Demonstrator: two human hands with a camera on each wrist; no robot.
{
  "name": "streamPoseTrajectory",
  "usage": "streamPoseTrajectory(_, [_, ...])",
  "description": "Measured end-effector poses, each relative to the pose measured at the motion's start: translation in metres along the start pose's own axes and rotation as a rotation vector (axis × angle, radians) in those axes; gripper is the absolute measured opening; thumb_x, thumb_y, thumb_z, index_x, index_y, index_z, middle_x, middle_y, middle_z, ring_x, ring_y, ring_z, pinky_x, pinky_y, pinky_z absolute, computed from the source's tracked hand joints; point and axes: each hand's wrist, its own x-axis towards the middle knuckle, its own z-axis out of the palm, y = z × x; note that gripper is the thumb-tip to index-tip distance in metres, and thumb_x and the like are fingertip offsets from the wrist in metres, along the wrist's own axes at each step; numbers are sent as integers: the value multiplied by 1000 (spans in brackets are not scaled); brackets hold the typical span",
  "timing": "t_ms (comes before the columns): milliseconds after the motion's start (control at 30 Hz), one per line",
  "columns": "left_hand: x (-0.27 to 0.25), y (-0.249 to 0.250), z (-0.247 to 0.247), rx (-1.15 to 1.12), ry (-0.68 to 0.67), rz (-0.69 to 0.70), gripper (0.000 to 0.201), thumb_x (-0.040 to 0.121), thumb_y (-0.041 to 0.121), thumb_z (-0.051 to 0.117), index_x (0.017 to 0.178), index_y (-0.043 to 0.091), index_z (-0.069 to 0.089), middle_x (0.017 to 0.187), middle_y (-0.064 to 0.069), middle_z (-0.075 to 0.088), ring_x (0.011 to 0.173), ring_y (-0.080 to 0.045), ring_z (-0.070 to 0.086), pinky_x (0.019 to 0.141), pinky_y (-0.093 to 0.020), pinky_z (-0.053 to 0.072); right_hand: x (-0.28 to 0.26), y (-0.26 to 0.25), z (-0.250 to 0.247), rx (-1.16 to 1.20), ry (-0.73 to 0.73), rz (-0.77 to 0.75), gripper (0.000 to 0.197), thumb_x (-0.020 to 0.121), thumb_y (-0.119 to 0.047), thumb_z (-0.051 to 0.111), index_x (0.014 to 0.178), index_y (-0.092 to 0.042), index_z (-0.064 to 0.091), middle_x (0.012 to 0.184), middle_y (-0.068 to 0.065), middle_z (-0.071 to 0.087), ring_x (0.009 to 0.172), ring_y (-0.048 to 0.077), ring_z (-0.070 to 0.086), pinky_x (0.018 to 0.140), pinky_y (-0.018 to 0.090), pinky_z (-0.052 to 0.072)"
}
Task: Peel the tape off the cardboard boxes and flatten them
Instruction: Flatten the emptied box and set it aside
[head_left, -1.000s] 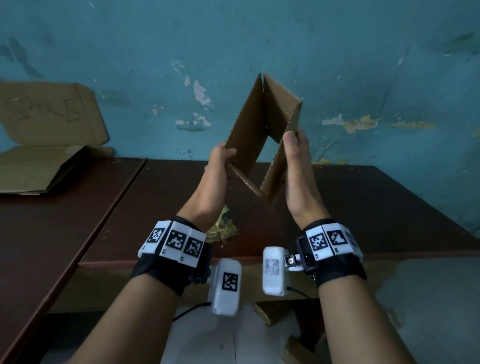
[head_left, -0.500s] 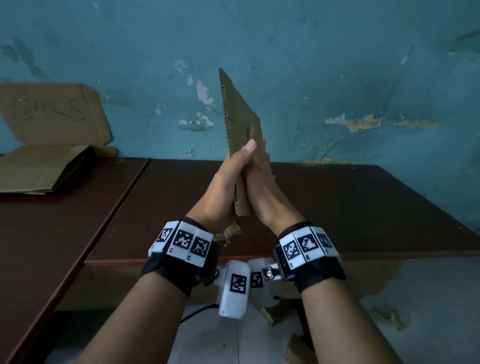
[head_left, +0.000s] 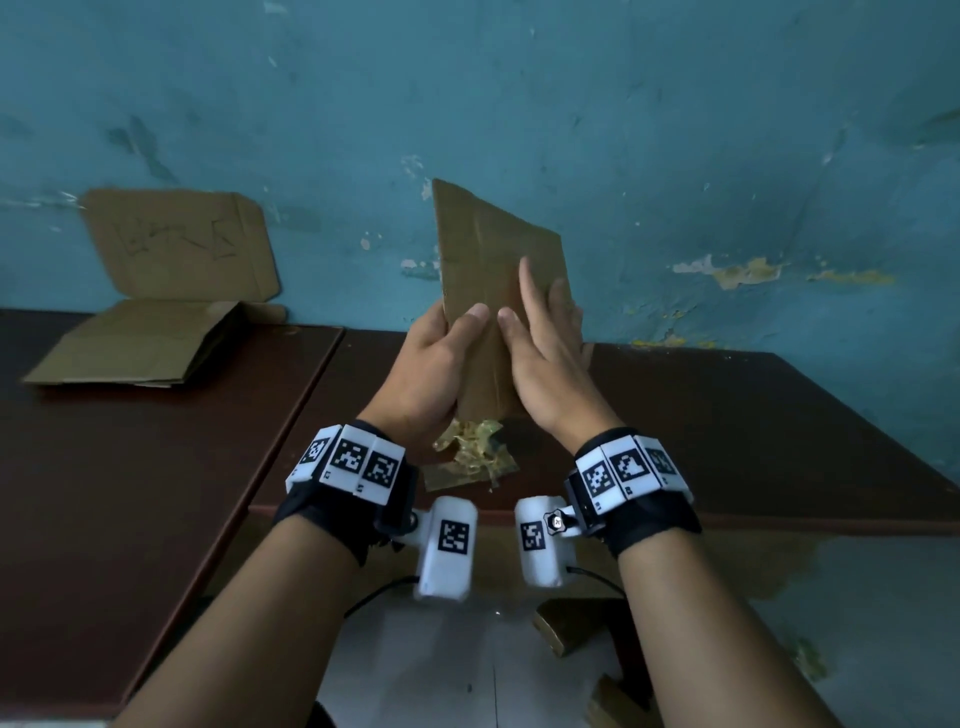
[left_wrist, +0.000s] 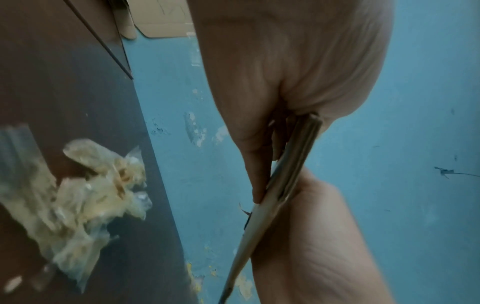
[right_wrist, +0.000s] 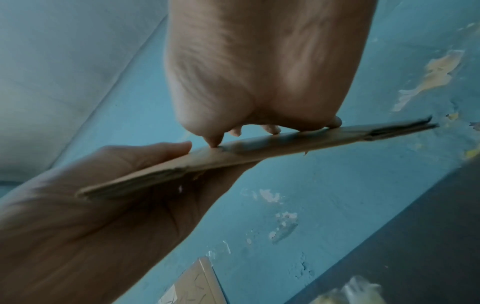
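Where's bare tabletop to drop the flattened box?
Held box sits between left hand and right hand. Free: the right table right of the tape wad, and the left table's near half, in front of the flattened cardboard. Crowded: the tape wad's patch and the left table's back corner.

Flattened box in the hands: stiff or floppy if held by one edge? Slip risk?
Likely fairly stiff: the flattened box stands well above the left hand without sagging. Probably light, since the right hand only lays straight fingers on it. The layers gape at one end, so it may spring open if released.
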Motion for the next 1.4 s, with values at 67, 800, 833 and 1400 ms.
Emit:
streamPoseTrajectory(67, [-2, 9, -15, 33, 38, 28, 23, 112, 12, 48, 128, 8, 64, 103, -2, 81, 95, -18, 79, 73, -29, 63, 1, -16, 5, -39, -13, 17, 59, 115, -56, 25, 167, -56, -2, 180, 3, -15, 164, 38, -21, 128, 63, -13])
streamPoseTrajectory(800, [-13, 123, -269, 640, 677, 101, 24, 85, 39, 89, 97, 25, 73, 86, 10, 72, 80, -7, 69, 75, -26, 58, 18, -186, 136, -25, -262, -147, 106, 76, -57, 92, 165, -46, 35, 179, 6, -13, 162, 41, 3, 132, 56, 20])
streamPoseTrajectory(833, [-11, 123, -279, 679, 697, 94, 33, 84, 41, 89, 107, 21, 75, 89, 9, 70, 83, -8, 68, 74, -25, 55, 20, -188, 142, -38, -291, -155, 110, 73, -58, 94, 165, -47, 35, 179, 6, -13, 162, 40, 2, 132, 56, 19])
streamPoseTrajectory(1400, [46, 107, -426, 1230, 568, -83, 41, 96, 20, 70, 137, 19, 70, 134, -15, 68, 121, -34, 63, 100, -41, 53, 110, -217, 302, -153, -385, -135, 102, 78, -69, 86, 165, -37, 41, 180, 9, 1, 159, 48, 9, 131, 55, 22])
